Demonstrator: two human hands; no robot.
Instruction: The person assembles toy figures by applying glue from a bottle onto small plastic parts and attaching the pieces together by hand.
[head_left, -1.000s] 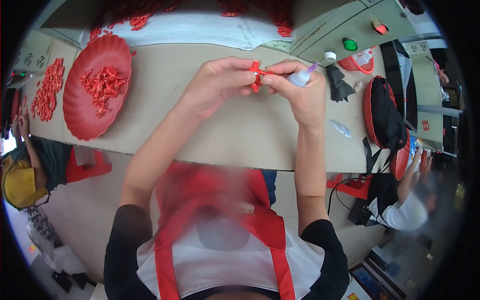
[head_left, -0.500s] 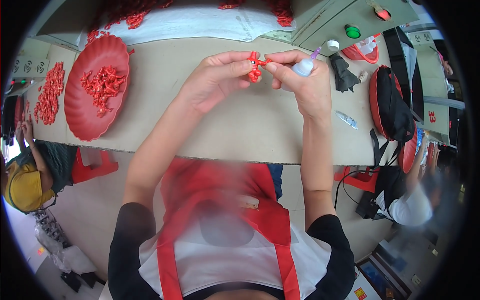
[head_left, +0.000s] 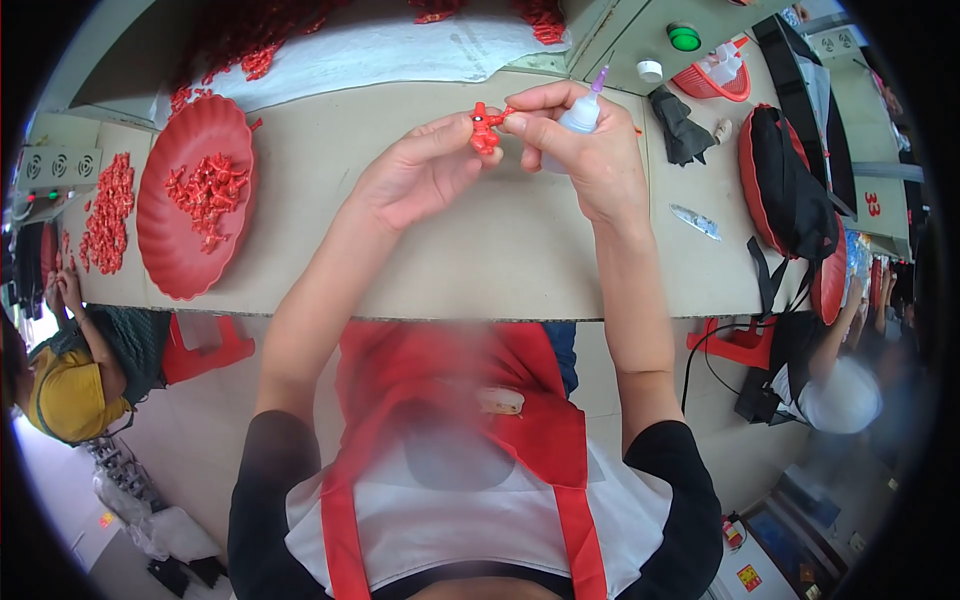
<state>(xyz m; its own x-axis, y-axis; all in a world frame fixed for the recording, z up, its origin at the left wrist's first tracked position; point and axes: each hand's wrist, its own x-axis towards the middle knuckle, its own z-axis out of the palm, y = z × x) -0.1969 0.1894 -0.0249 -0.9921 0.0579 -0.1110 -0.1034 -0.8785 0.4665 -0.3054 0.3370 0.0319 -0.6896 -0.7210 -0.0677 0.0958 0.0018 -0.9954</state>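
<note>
Above the table, my left hand (head_left: 418, 172) pinches a small shiny red toy figure (head_left: 484, 132) between thumb and fingers. My right hand (head_left: 595, 165) has its thumb and forefinger closed on a small red part at the figure's right side. I cannot tell whether that part is joined to the figure. Tucked in the same right hand is a whitish squeeze bottle (head_left: 580, 115) with a thin purple nozzle pointing up and away. To the left, a red scalloped oval tray (head_left: 160, 240) carries a heap of red figure pieces (head_left: 210, 195).
Left of the tray lies another pile of red pieces (head_left: 108, 220). More sit on a white sheet (head_left: 410, 62) at the back. At right are a dark cloth (head_left: 682, 130), red basket (head_left: 715, 85), white cap (head_left: 649, 71), black-and-red bag (head_left: 785, 190) and clear-wrapped item (head_left: 695, 221). Other people sit both sides.
Both hands, with the figure and bottle, appear slightly further left in the picture. The surroundings have shifted too, as the view turned a little. The grips look the same.
</note>
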